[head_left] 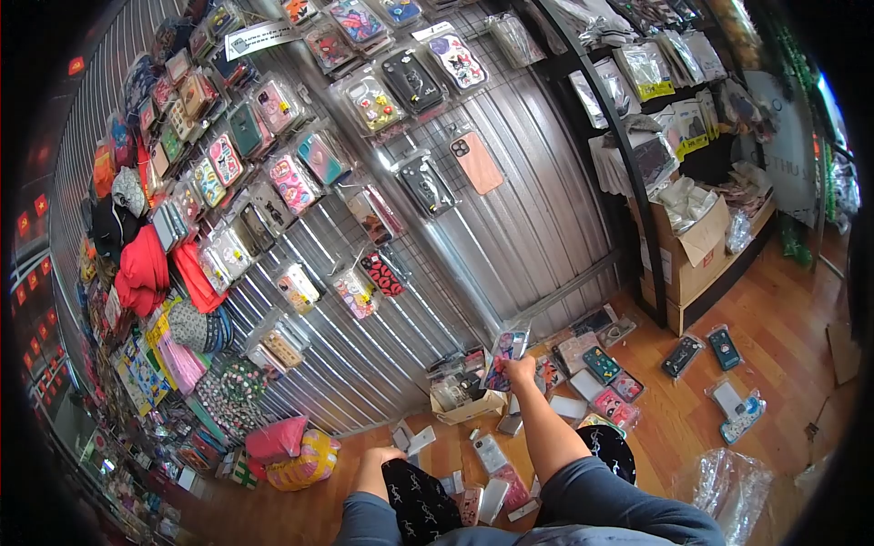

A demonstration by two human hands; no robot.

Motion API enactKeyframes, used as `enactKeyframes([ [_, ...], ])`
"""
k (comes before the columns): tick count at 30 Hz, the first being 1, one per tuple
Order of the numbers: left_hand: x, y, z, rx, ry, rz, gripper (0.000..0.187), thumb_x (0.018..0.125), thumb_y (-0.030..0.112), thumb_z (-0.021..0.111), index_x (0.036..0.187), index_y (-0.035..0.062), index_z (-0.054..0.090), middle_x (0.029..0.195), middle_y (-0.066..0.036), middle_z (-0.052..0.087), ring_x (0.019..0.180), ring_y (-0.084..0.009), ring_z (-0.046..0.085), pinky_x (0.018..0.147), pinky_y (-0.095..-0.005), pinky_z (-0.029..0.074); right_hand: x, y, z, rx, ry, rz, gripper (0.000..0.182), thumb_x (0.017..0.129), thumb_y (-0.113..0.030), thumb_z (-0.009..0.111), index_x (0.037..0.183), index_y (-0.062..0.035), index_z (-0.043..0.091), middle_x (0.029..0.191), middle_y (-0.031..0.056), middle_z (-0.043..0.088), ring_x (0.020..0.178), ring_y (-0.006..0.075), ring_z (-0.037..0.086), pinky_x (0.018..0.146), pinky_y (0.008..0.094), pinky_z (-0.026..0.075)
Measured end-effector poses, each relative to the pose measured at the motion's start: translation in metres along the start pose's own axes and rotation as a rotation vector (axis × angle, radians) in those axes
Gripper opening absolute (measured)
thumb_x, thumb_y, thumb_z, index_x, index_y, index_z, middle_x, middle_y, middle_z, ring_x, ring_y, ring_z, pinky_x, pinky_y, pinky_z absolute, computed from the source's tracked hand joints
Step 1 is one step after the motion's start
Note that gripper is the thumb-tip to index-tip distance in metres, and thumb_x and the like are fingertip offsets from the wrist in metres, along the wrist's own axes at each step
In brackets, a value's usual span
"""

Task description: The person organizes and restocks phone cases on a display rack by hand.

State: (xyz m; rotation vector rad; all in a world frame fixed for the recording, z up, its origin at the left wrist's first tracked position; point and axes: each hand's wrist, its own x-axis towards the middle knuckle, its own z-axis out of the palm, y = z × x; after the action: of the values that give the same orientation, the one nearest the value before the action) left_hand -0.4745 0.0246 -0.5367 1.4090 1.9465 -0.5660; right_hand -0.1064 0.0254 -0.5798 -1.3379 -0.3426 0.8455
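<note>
My right hand (520, 371) is closed on a packaged phone case (507, 348) with a blue and pink pattern in clear plastic. It is raised over a pile of phone cases on the floor, beside a small cardboard box (468, 407) filled with packaged cases. Low on the left, my left hand (381, 455) lies at my knee, covered in black patterned cloth (414, 491); its fingers look loosely laid out, with nothing visible in them. A white flat item (421, 440) lies just past it. Between my legs are a clear case (489, 452) and several white pieces.
Packaged phone cases hang on a wire grid against the corrugated metal wall (519, 227). A black shelf (637, 182) with a cardboard carton (696, 246) stands right. More cases (681, 356) and crumpled plastic (728, 487) lie on the wooden floor. A yellow-pink bundle (305, 462) sits left.
</note>
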Motion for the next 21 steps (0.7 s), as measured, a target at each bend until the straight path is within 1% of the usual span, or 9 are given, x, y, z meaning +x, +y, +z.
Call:
enactKeyframes([
  [2, -0.005, 0.001, 0.002, -0.01, -0.002, -0.011, 0.054, 0.068, 0.04, 0.057, 0.114, 0.0127, 0.049, 0.111, -0.005, 0.052, 0.097, -0.0185, 0.049, 0.084, -0.0338, 0.037, -0.007, -0.008, -0.004, 0.0, 0.002, -0.004, 0.026, 0.059, -0.01, 0.069, 0.081, 0.0027, 0.06, 0.075, 0.0155, 0.062, 0.066, 0.0249, 0.06, 0.061, 0.0342, 0.046],
  [4, -0.01, 0.003, 0.004, 0.047, 0.084, 0.026, 0.04, 0.075, 0.034, 0.049, 0.107, 0.0116, 0.057, 0.105, -0.006, 0.057, 0.09, -0.0178, 0.054, 0.082, -0.0328, 0.038, -0.017, -0.018, -0.009, 0.0, 0.003, -0.008, 0.025, 0.06, -0.009, 0.069, 0.081, 0.0024, 0.06, 0.073, 0.0148, 0.062, 0.064, 0.0234, 0.06, 0.058, 0.0336, 0.046],
  [6, -0.006, 0.002, 0.003, 0.067, 0.076, 0.04, 0.04, 0.076, 0.034, 0.049, 0.107, 0.0114, 0.056, 0.105, -0.006, 0.057, 0.09, -0.0178, 0.054, 0.082, -0.0326, 0.037, -0.026, -0.028, -0.015, 0.044, -0.041, -0.015, 0.023, 0.06, -0.006, 0.068, 0.08, 0.0022, 0.06, 0.071, 0.0135, 0.061, 0.059, 0.0201, 0.059, 0.054, 0.0323, 0.045],
  [8, -0.002, 0.001, 0.001, 0.088, 0.067, 0.055, 0.04, 0.076, 0.034, 0.049, 0.108, 0.0112, 0.056, 0.106, -0.007, 0.057, 0.091, -0.0178, 0.054, 0.082, -0.0324, 0.037, -0.03, -0.034, -0.017, 0.042, -0.033, 0.001, 0.022, 0.06, -0.005, 0.067, 0.079, 0.0024, 0.06, 0.071, 0.0132, 0.061, 0.058, 0.0193, 0.059, 0.053, 0.0319, 0.045],
  [9, -0.001, 0.002, -0.001, 0.07, 0.016, 0.03, 0.047, 0.072, 0.036, 0.053, 0.112, 0.0122, 0.052, 0.11, -0.006, 0.054, 0.094, -0.0184, 0.052, 0.083, -0.0332, 0.037, -0.031, -0.035, -0.017, 0.04, -0.027, 0.016, 0.021, 0.06, -0.004, 0.066, 0.079, 0.0026, 0.06, 0.07, 0.0129, 0.061, 0.056, 0.0185, 0.058, 0.051, 0.0314, 0.045],
  [10, 0.0, 0.002, -0.002, 0.053, -0.035, 0.004, 0.056, 0.068, 0.039, 0.057, 0.117, 0.0132, 0.048, 0.113, -0.005, 0.051, 0.097, -0.0191, 0.051, 0.084, -0.034, 0.038, -0.03, -0.034, -0.017, 0.04, -0.027, 0.017, 0.021, 0.06, -0.004, 0.066, 0.079, 0.0026, 0.06, 0.07, 0.0129, 0.061, 0.056, 0.0185, 0.058, 0.051, 0.0314, 0.045],
  [15, 0.006, -0.001, -0.001, -0.008, -0.027, -0.013, 0.054, 0.067, 0.037, 0.057, 0.115, 0.0119, 0.05, 0.111, -0.005, 0.053, 0.094, -0.0192, 0.052, 0.081, -0.0343, 0.039, -0.016, -0.019, -0.009, -0.022, 0.007, -0.017, 0.026, 0.059, -0.006, 0.067, 0.081, 0.0044, 0.06, 0.072, 0.0148, 0.062, 0.063, 0.0225, 0.06, 0.057, 0.0335, 0.046],
  [19, -0.015, 0.005, 0.003, -0.008, 0.025, -0.01, 0.054, 0.068, 0.038, 0.056, 0.114, 0.0115, 0.049, 0.111, -0.005, 0.053, 0.093, -0.0189, 0.052, 0.081, -0.0341, 0.039, -0.01, -0.012, -0.004, 0.005, -0.004, 0.008, 0.028, 0.058, -0.007, 0.071, 0.082, 0.0043, 0.06, 0.074, 0.0134, 0.062, 0.064, 0.0213, 0.059, 0.06, 0.0324, 0.045],
  [21, -0.018, 0.007, 0.001, 0.043, 0.028, 0.016, 0.055, 0.068, 0.039, 0.056, 0.115, 0.0113, 0.049, 0.111, -0.005, 0.053, 0.093, -0.0183, 0.052, 0.081, -0.0337, 0.039, 0.009, 0.01, 0.008, 0.007, 0.031, -0.054, 0.029, 0.058, -0.006, 0.071, 0.083, 0.0044, 0.059, 0.073, 0.013, 0.062, 0.064, 0.0208, 0.058, 0.058, 0.0323, 0.045],
])
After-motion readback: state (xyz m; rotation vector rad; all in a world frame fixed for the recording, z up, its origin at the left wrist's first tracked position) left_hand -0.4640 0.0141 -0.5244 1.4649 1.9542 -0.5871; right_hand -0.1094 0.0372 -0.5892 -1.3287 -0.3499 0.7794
